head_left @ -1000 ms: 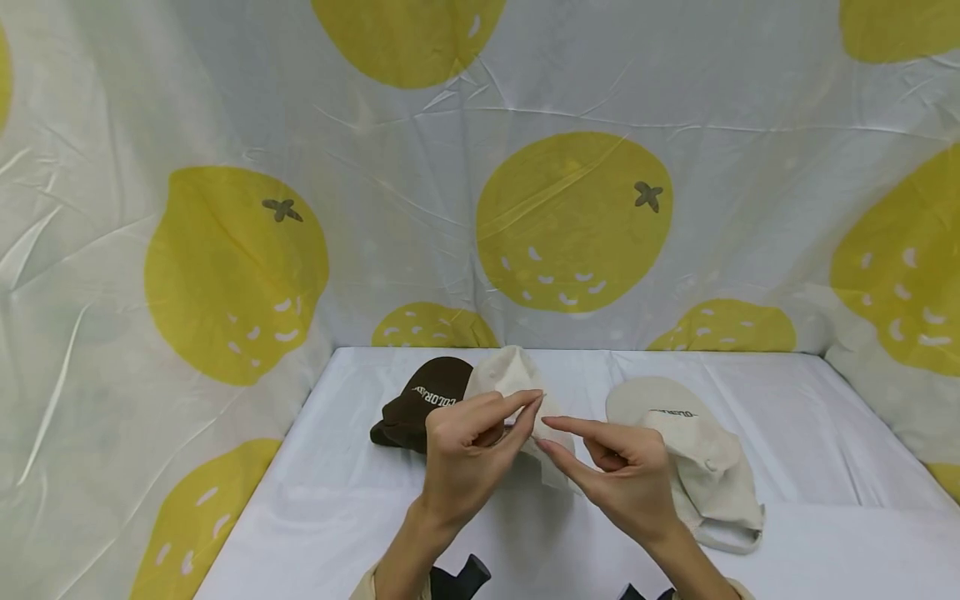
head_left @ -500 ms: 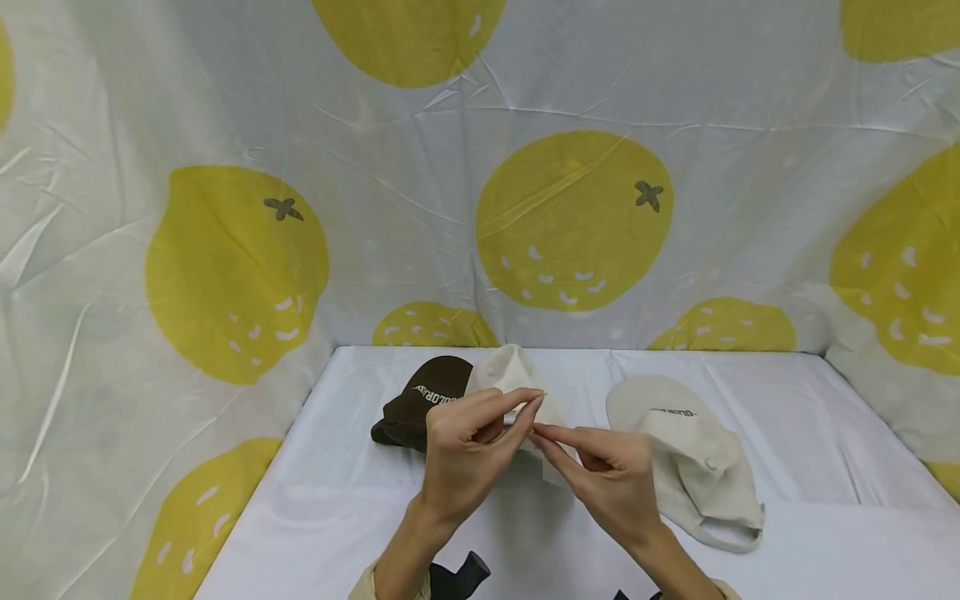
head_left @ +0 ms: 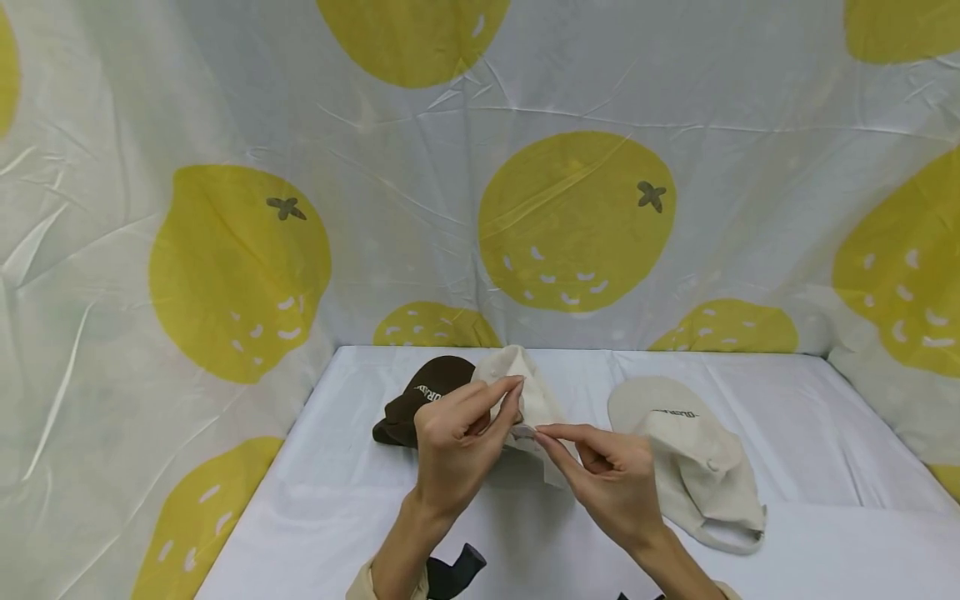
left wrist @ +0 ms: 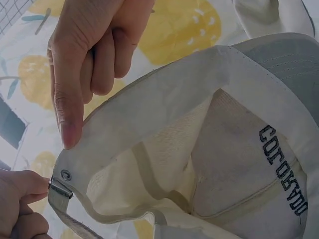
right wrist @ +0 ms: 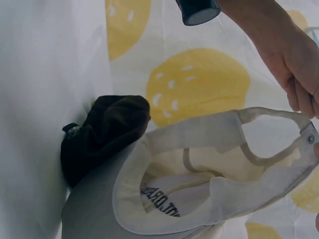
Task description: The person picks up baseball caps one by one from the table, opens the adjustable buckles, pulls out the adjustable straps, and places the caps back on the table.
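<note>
A cream baseball cap (head_left: 543,404) with dark COLORADO lettering seen through its inside (left wrist: 149,139) is held up, opening toward me, between my two hands. My left hand (head_left: 461,433) pinches the back edge of its band beside a metal eyelet (left wrist: 65,175), thumb and index tips at the rim. My right hand (head_left: 611,467) pinches at the metal buckle (left wrist: 61,188) on the adjuster strap (left wrist: 75,221), just below the left fingertips. In the right wrist view the strap (right wrist: 274,111) arches over the back gap, and fingers are cut off at the right edge.
A dark brown cap (head_left: 427,404) with white lettering lies behind the left hand. Another cream cap (head_left: 693,450) lies right of the right hand on the white cloth (head_left: 840,550). A lemon-print curtain (head_left: 420,217) hangs behind. A black cylinder (head_left: 467,567) sits at the left wrist.
My right thumb and index finger, spread apart a second ago, have moved left and come together at the strap. My left hand has shifted slightly left and up, exposing more of the strap.
</note>
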{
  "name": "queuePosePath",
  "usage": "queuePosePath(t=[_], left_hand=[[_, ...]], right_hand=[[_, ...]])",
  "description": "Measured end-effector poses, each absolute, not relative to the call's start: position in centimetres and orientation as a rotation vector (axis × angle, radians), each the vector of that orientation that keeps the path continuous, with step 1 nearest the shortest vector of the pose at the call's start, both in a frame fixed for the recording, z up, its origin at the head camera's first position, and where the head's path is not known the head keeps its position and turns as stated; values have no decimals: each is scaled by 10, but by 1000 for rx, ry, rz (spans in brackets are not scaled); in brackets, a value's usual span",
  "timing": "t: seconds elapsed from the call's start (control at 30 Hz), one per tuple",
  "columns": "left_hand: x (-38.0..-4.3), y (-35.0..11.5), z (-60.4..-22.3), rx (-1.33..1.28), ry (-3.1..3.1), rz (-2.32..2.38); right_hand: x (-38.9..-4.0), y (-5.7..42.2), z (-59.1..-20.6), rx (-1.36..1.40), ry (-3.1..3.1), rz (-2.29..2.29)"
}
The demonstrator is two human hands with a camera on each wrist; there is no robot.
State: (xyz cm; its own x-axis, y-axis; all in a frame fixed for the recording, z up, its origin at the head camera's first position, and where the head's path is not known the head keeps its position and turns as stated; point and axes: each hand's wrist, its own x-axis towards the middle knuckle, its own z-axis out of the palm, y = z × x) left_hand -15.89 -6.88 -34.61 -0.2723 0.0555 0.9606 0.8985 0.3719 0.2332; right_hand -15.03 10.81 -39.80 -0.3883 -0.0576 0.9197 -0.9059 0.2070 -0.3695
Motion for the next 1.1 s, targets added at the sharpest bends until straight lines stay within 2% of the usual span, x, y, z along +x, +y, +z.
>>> queuePosePath(t=[0.2,0.53,1.1], left_hand=[[-161,-71,-345,-823,-1607,-980],[-167,-101,-335,-659,-1551,-1030],[-160,-106,-333,-646,-1623,-1232]], right_hand=[[-149,109,-397,915,-1680,1266],[-150,109,-400,934,-1690,1267],[-150,112,-400,866,-1712,1272]])
